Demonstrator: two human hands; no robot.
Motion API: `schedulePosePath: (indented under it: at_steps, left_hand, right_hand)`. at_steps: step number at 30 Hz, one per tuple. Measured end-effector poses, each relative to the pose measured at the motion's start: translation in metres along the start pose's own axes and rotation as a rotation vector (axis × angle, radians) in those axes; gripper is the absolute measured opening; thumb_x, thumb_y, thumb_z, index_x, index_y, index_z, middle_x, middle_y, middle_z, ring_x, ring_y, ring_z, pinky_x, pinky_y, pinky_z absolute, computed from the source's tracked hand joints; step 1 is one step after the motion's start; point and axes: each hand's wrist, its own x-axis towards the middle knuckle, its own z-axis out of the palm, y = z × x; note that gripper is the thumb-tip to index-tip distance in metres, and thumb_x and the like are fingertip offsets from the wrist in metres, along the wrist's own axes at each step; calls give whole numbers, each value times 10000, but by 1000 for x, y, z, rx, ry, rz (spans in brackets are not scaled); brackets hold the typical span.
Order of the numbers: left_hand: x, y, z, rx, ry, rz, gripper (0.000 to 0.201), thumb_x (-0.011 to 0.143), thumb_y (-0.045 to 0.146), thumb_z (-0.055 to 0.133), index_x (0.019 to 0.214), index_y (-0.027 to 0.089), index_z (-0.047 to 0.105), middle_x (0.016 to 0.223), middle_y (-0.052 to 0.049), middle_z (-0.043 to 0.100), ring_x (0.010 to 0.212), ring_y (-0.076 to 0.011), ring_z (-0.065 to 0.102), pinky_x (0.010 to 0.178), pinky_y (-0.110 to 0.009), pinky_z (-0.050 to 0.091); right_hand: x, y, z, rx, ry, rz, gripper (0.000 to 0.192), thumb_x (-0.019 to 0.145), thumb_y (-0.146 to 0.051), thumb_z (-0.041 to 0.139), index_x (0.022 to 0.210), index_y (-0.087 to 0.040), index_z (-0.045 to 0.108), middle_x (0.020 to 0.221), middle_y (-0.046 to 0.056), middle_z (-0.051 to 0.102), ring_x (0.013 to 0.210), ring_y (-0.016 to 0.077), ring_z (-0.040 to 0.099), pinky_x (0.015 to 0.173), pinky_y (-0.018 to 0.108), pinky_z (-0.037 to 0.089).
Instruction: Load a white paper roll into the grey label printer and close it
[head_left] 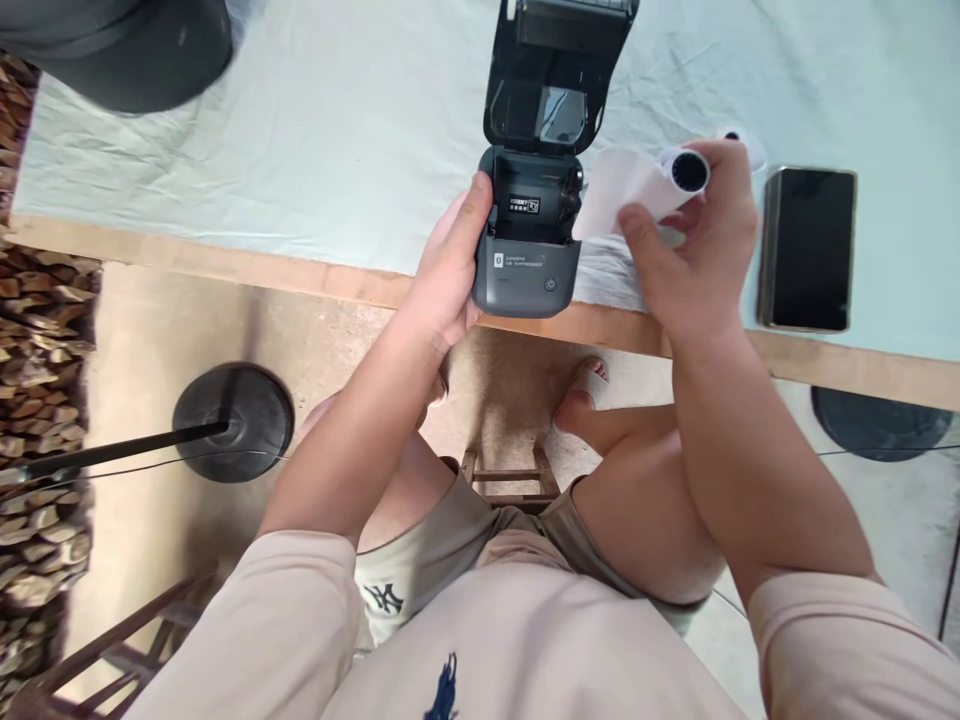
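My left hand [452, 262] grips the left side of a small dark grey label printer [529, 275], thumb along its edge. The printer's lid [559, 75] is flipped up, and its paper bay shows no roll inside. In my right hand [697, 240] is a white paper roll [664, 185] with a black core end facing me. A loose strip of its paper reaches left to the right edge of the printer, with my thumb on the paper. Behind my right hand a second white roll [754, 150] is partly hidden.
A smartphone [810, 250] lies on the light cloth-covered table [337, 130] at right. At the upper left stands a dark rounded object [142, 50]. Below the wooden table edge [225, 270] are a round black stand base [232, 420] and a stool [510, 485]. Firewood [45, 400] is stacked at left.
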Motion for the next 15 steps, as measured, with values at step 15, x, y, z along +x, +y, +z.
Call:
schedulePosePath:
  at_steps: [15]
  left_hand:
    - [1,0,-3,-72,-15,-18,394,939,513,465,1011,176,656,942,-41,735,1189,-205,637,962,-284,556]
  right_hand:
    - [14,30,-20,-189,450,-107,368,652,-224,521,1010,-217,606,1055,111,574,1027,256,518,914,424,393]
